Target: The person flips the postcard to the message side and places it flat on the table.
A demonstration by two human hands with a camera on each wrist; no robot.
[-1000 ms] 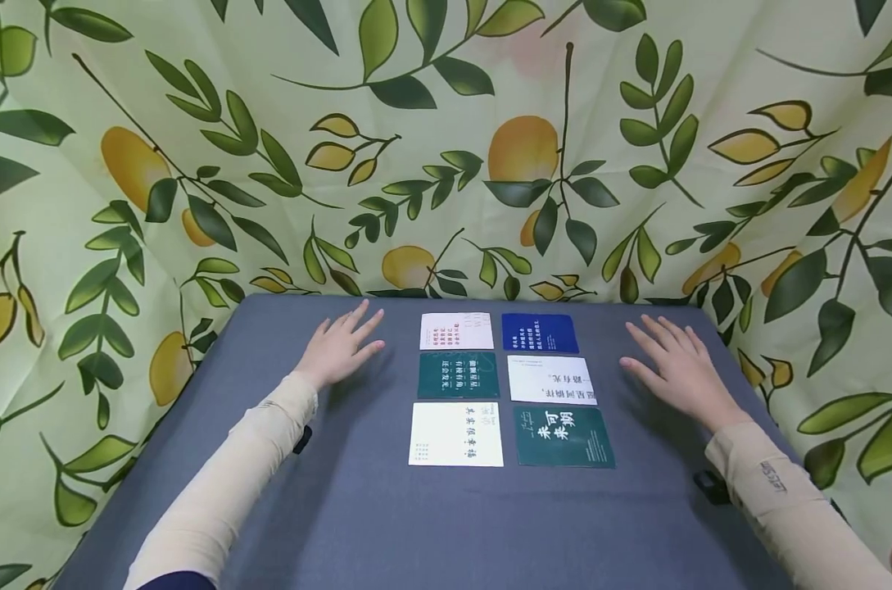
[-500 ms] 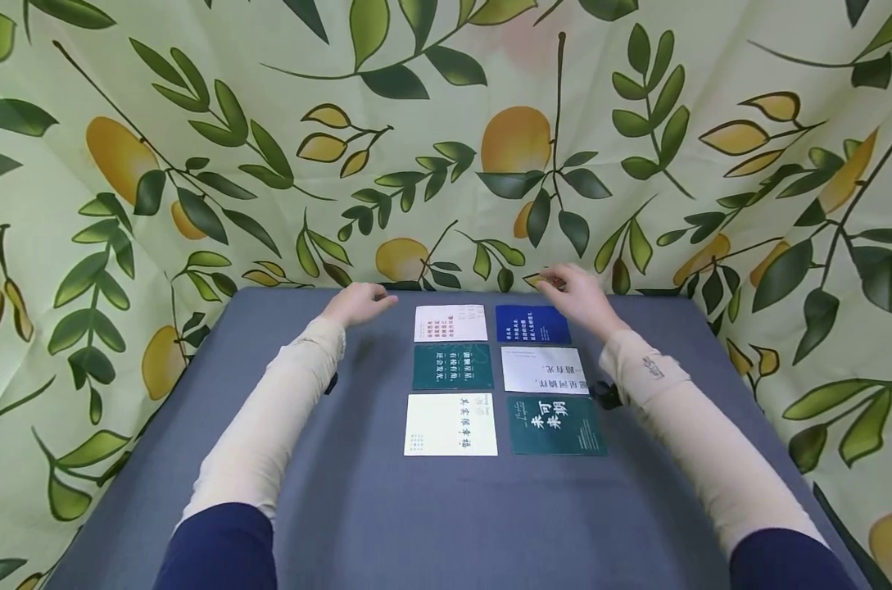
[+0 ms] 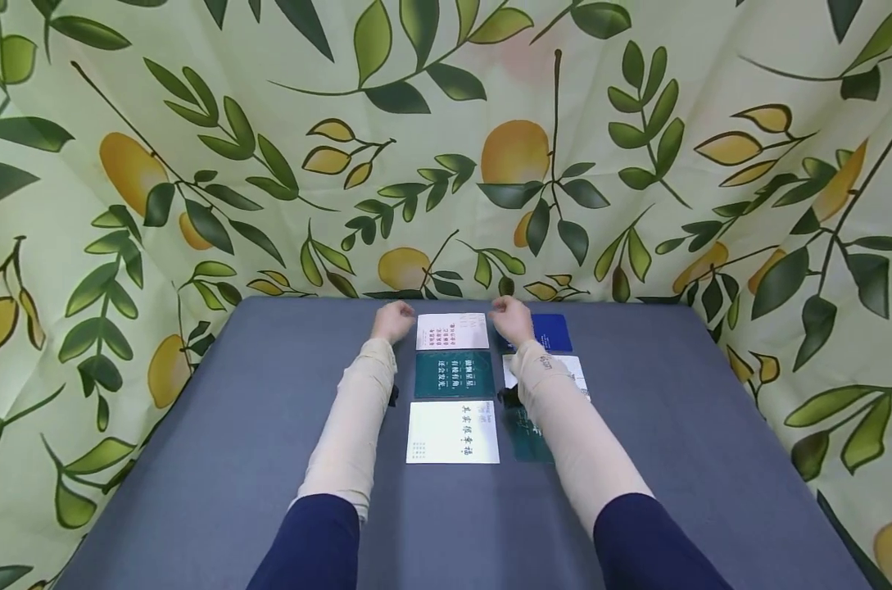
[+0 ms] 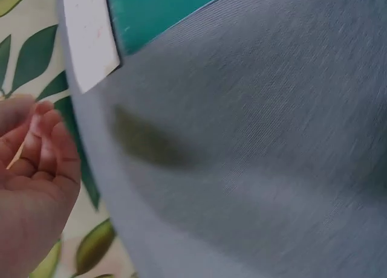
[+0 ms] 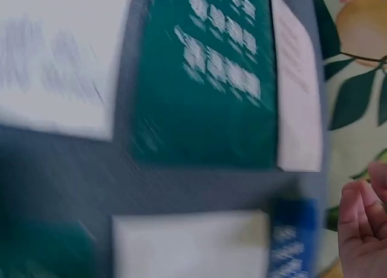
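The left hand and right hand flank the left far card on a worktop. The left middle card and left near card line up on the near side of both hands. The right far card lies right of the right hand; the right middle card and right near card show partly behind the right forearm. A cloth hangs beyond the hands.

Leaf-patterned curtain behind grey table
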